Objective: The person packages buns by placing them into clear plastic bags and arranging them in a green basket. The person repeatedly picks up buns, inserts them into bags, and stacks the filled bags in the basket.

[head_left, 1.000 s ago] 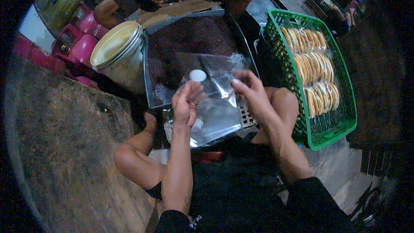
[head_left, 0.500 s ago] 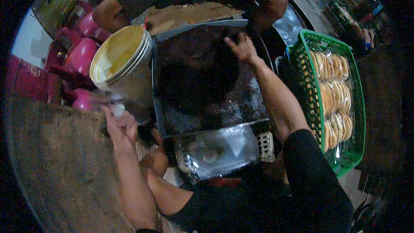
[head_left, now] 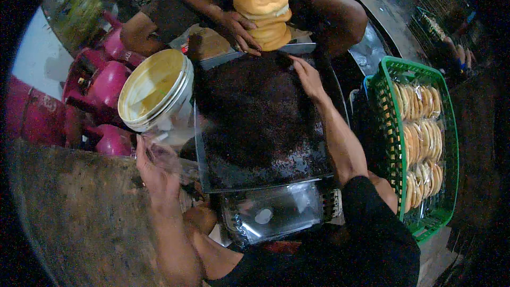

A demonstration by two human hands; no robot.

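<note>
My left hand (head_left: pixel 158 172) is beside the yellow-rimmed bucket, its fingers on a crumpled clear plastic bag (head_left: pixel 166 157) that is blurred in part. My right hand (head_left: pixel 309 78) reaches over the far right part of a dark, crusted tray (head_left: pixel 249 122). Its fingers are stretched out and hold nothing. Just beyond them, a co-worker's two hands (head_left: pixel 239 27) steady a stack of round golden flat breads (head_left: pixel 263 13) above the tray's far edge. A little space shows between my fingertips and the stack.
A white bucket (head_left: pixel 183 103) stands left of the tray, with pink gas cylinders (head_left: pixel 109 82) behind it. To the right, a green basket (head_left: pixel 455 143) holds rows of bagged breads (head_left: pixel 422 138). Clear plastic sheets (head_left: pixel 281 210) lie between my body and the tray.
A co-worker's hands have brought a stack of breads over the tray's far edge. My right hand was spread over the dark tray; its fingers now point toward the stack. The view has shifted slightly.
</note>
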